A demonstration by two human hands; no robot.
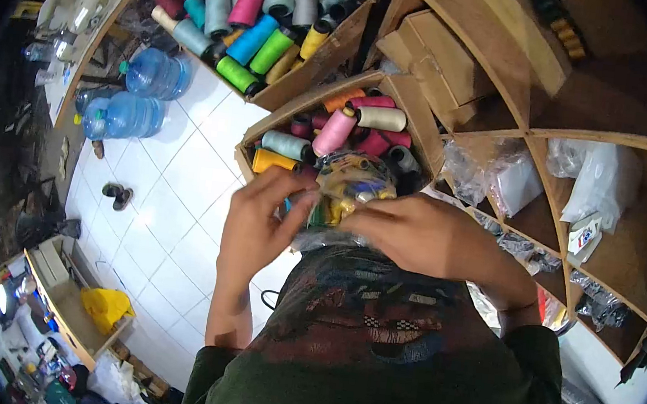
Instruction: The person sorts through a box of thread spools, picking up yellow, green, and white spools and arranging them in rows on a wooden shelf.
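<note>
A clear plastic bag (357, 183) with small yellow, blue and green items inside, which look like thread spools, is held before my chest. My left hand (269, 214) is closed, thumb and fingers pinching the bag's left side. From the right, my right hand (415, 231) has its fingers curled on the bag's near part, partly hiding it. Just beyond the bag stands a cardboard box (256, 128) of large thread cones, among them a pink cone (334, 132) and a cream cone (381, 118).
Another cardboard box (331, 53) with many coloured cones stands farther back. Wooden shelves (536, 134) holding plastic-wrapped packs (515, 183) rise on the right. Large blue water bottles (155, 74) stand on the white tiled floor (175, 186) at left, near a wooden drawer with a yellow bag (107, 309).
</note>
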